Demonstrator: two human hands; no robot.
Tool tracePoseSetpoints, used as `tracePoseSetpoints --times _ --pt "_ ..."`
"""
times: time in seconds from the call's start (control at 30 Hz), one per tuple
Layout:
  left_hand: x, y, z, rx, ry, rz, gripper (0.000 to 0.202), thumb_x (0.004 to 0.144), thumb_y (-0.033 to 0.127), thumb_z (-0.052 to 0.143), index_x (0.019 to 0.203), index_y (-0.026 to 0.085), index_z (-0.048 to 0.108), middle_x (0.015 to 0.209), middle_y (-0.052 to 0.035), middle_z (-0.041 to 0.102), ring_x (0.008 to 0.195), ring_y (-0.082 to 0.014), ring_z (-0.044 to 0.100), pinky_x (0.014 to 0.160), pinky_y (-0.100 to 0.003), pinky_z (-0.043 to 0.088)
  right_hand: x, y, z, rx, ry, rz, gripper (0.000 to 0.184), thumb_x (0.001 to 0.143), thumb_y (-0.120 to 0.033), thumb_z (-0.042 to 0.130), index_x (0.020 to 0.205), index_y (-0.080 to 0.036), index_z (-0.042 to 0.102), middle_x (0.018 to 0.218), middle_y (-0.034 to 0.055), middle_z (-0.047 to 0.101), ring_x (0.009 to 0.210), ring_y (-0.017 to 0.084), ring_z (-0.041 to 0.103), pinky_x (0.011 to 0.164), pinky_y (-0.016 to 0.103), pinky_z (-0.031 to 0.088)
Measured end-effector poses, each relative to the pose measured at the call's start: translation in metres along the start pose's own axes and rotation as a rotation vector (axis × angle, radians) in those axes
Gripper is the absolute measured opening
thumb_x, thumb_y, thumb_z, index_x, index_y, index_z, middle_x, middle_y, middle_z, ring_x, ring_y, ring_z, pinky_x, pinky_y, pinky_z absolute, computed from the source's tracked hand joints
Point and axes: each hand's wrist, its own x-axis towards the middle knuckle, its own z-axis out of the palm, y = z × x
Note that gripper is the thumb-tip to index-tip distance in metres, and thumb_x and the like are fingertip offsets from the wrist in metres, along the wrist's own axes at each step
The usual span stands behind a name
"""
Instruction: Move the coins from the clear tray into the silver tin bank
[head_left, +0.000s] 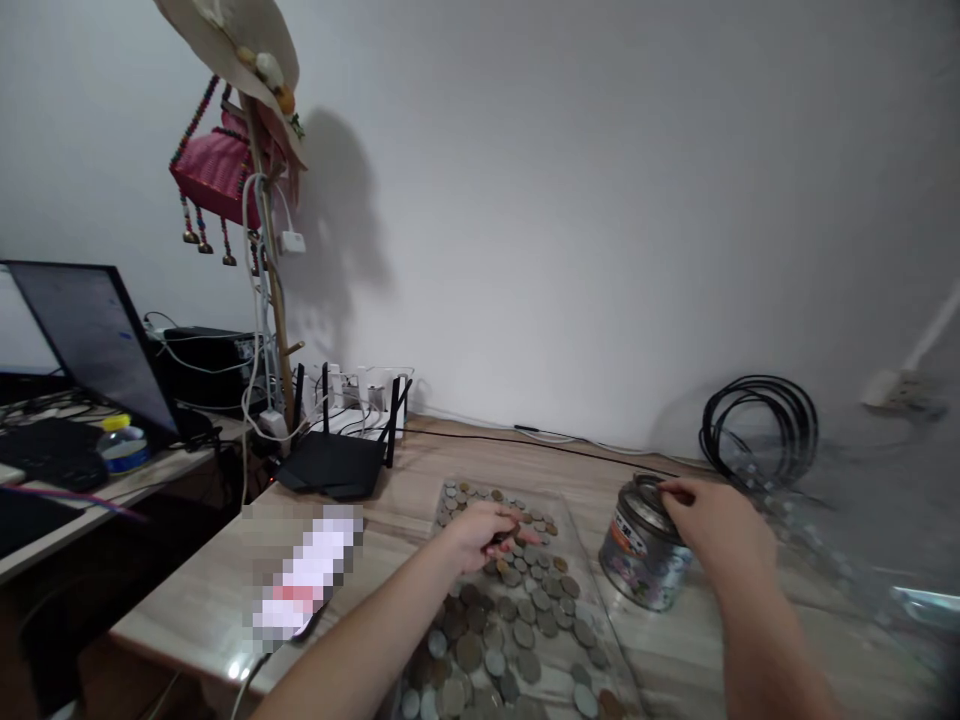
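Observation:
Many loose coins in silver and brass tones lie spread over a clear plastic sheet on the table. My left hand is above the coins, fingers curled around a few dark coins in its palm. To the right stands an upright metal tin with a printed label and a round lid. My right hand pinches at the top of the tin, thumb and fingertips together at the lid. What is between those fingertips is hidden.
A black router and a lit phone are on the left of the table. A coil of black cable leans on the wall behind the tin, beside clear plastic wrapping. Further left are a monitor and a yellow-capped bottle.

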Motion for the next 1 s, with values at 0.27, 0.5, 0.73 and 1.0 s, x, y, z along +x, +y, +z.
tracePoseSetpoints --times 0.27,0.5,0.73,1.0 --pt "0.002 -0.001 -0.003 0.096 -0.026 0.055 0.033 0.066 0.042 0.062 0.064 0.015 0.044 0.044 0.0056 0.048 0.029 0.0004 0.020 0.037 -0.018 0.005 -0.019 -0.036 0.023 0.453 0.185 -0.295 0.034 0.072 -0.038 0.042 0.079 -0.016 0.066 0.073 0.0082 0.065 0.064 0.019 0.055 0.059 0.029 0.040" --pt "0.006 -0.002 -0.005 0.054 0.059 0.055 0.021 0.074 0.025 0.053 0.061 0.015 0.041 0.044 0.0083 0.039 0.032 0.0002 0.021 0.038 -0.017 0.008 -0.053 -0.088 0.070 0.515 -0.367 -0.653 0.026 0.072 -0.031 0.045 0.079 -0.017 0.065 0.070 0.0042 0.065 0.062 0.016 0.053 0.058 0.026 0.039" --pt "0.008 -0.007 -0.002 0.089 0.001 0.057 0.019 0.067 0.007 0.048 0.084 0.015 0.047 0.049 0.0055 0.048 0.034 -0.0019 0.031 0.038 -0.014 0.013 -0.057 -0.091 0.079 0.593 -0.285 -0.535 0.022 0.068 -0.025 0.045 0.075 -0.018 0.064 0.067 0.0034 0.064 0.060 0.015 0.053 0.058 0.025 0.040" --pt "0.003 -0.001 -0.004 -0.176 -0.064 -0.141 0.038 0.058 -0.005 0.034 0.094 0.004 0.045 0.067 -0.0110 0.061 0.058 -0.0133 0.060 0.060 -0.023 0.046 -0.022 -0.038 0.012 0.149 0.192 -0.058 0.032 0.074 -0.034 0.041 0.092 -0.024 0.065 0.081 0.0092 0.064 0.071 0.022 0.056 0.055 0.029 0.037"
